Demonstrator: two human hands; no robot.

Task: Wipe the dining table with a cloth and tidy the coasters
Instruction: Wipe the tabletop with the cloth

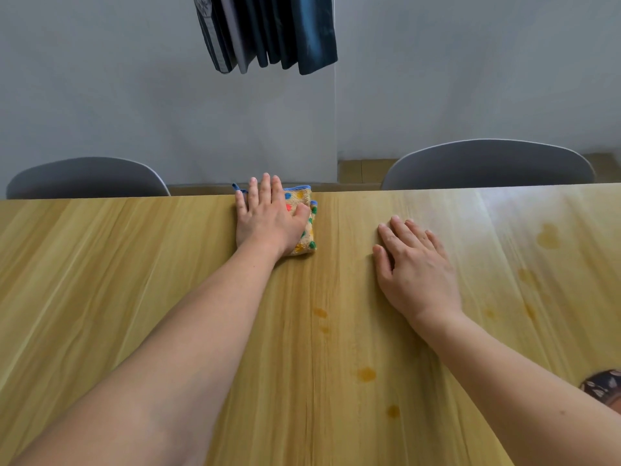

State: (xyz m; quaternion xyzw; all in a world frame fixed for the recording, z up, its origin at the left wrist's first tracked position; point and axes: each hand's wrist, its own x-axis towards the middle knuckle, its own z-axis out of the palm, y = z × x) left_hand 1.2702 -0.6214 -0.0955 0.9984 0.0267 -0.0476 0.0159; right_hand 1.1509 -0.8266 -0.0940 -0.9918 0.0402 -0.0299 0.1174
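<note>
Left hand (268, 218), fingers spread, is pressing flat on a folded, fuzzy, dotted cloth (304, 223) at the far edge of the smooth wood-grain desk (134, 280). Right hand (413, 264) is lying flat and spread on bare wood nearby. Amber stains (366, 374) are dotting the near surface.

One cloth (304, 223) under left hand (267, 220); two chairs (87, 178) (487, 164) beyond both hands; several amber stains (366, 374) near right hand (415, 267).

Two grey chairs, one at the left (87, 178) and one at the right (487, 164), stood behind the far edge. Dark clothes (268, 31) hung in front of a grey wall (100, 95).
</note>
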